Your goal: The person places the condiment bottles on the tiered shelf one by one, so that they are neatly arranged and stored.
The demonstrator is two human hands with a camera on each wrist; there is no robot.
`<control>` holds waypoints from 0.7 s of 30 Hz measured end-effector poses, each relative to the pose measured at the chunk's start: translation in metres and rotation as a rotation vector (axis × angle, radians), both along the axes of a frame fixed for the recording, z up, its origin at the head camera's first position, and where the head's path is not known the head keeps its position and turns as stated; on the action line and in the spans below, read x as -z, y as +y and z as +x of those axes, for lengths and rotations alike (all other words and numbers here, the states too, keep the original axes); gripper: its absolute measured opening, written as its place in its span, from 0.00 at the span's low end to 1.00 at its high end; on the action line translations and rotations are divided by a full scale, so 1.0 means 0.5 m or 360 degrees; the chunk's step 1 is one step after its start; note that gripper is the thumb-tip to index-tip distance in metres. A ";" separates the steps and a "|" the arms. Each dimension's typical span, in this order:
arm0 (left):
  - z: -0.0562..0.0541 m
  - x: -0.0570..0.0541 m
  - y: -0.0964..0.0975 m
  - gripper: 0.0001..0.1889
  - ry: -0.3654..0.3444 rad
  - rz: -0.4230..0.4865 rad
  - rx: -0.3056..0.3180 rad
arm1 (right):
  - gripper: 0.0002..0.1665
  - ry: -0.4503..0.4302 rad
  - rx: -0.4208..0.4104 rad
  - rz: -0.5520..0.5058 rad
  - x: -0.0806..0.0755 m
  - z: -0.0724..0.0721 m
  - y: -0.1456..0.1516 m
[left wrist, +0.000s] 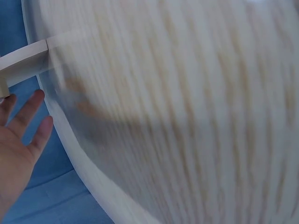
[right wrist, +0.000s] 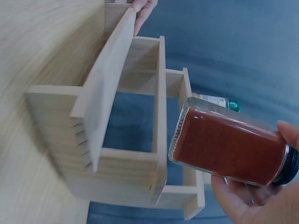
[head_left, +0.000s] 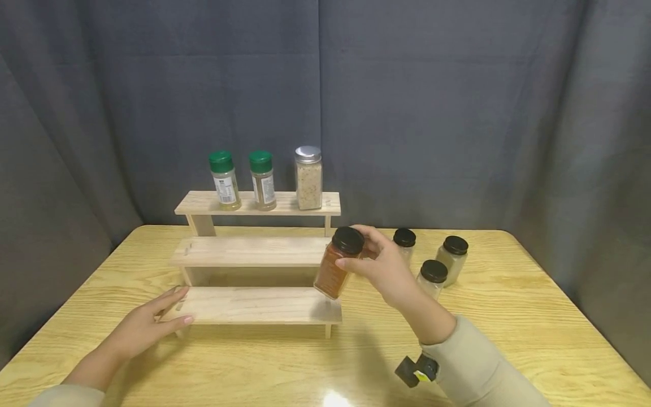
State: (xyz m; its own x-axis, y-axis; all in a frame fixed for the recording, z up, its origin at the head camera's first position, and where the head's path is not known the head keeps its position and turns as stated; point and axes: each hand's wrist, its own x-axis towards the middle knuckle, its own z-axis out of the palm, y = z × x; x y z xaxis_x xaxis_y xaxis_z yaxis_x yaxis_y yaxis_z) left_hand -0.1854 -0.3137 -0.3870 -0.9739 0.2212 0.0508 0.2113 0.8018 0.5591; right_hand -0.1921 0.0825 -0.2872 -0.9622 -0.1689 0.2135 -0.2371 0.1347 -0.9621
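Note:
My right hand (head_left: 389, 274) grips a square glass spice jar (head_left: 330, 274) of red-brown powder with a black lid. The jar is tilted and held off the surface, near the right ends of the lower two shelves of a three-tier wooden rack (head_left: 249, 305). In the right wrist view, fingers and thumb clasp the jar (right wrist: 229, 147) near its lid. At the left end of the bottom shelf, my left hand (head_left: 137, 330) touches the wood with its thumb and fingers spread. The left wrist view shows that hand (left wrist: 16, 149) with fairly straight fingers.
On the top shelf stand two green-capped spice bottles (head_left: 225, 183) and a silver-lidded jar (head_left: 308, 181). Three black-lidded jars (head_left: 452, 260) stand on the wooden table (head_left: 534, 316) right of the rack. A grey curtain (head_left: 407, 113) hangs behind.

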 end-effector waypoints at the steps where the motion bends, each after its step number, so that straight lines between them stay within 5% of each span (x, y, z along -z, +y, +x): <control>1: -0.001 0.000 0.000 0.35 0.0003 0.0002 -0.0001 | 0.32 -0.0007 0.0005 0.0002 -0.004 -0.002 -0.006; 21: 0.000 0.005 -0.004 0.36 -0.0045 0.0071 -0.0013 | 0.29 0.0090 -0.0165 -0.0127 -0.022 -0.052 -0.106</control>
State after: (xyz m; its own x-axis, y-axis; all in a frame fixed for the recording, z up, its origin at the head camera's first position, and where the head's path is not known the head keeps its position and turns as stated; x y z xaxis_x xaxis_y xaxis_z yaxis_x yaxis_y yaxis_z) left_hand -0.1856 -0.3158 -0.3896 -0.9768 0.2116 0.0330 0.1887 0.7774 0.6001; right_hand -0.2179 0.0294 -0.2760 -0.9267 -0.2470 0.2833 -0.2996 0.0305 -0.9536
